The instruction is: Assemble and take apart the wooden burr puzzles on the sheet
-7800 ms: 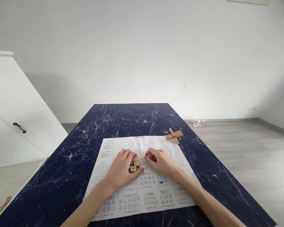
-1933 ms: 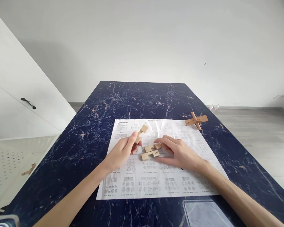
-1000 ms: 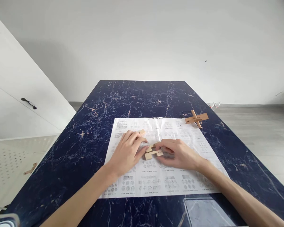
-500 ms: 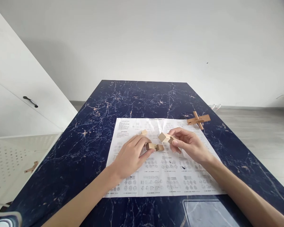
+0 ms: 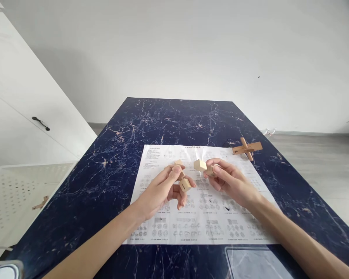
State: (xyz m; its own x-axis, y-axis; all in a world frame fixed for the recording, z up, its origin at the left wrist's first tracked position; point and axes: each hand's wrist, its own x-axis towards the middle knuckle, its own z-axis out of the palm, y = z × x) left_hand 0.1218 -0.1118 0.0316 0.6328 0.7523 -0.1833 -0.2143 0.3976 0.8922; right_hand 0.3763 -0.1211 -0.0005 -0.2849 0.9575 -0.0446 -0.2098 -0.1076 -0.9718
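Note:
My left hand (image 5: 165, 186) grips a small notched wooden puzzle piece (image 5: 185, 185) between thumb and fingers, its lower end turned toward me with a dark mark on it. My right hand (image 5: 231, 178) pinches another wooden puzzle piece (image 5: 200, 165), whose pale block end sticks out to the left. A gap separates the two pieces. Both hands are above a printed sheet (image 5: 203, 236) with rows of small diagrams. Pale wood (image 5: 178, 162) shows just behind my left fingers; whether it belongs to the held piece I cannot tell.
Crossed wooden pieces (image 5: 247, 148) marked with a 2 lie at the sheet's far right corner. The dark blue marbled table (image 5: 174, 120) carries the sheet. A grey-topped flat object (image 5: 256, 263) sits at the near edge. Left of the table, a white perforated basket (image 5: 11, 193) holds another wooden piece (image 5: 41, 203).
My left hand has rolled over, turning its piece from lying sideways to pointing toward me. My right hand has tilted its piece slightly. The view has shifted a little.

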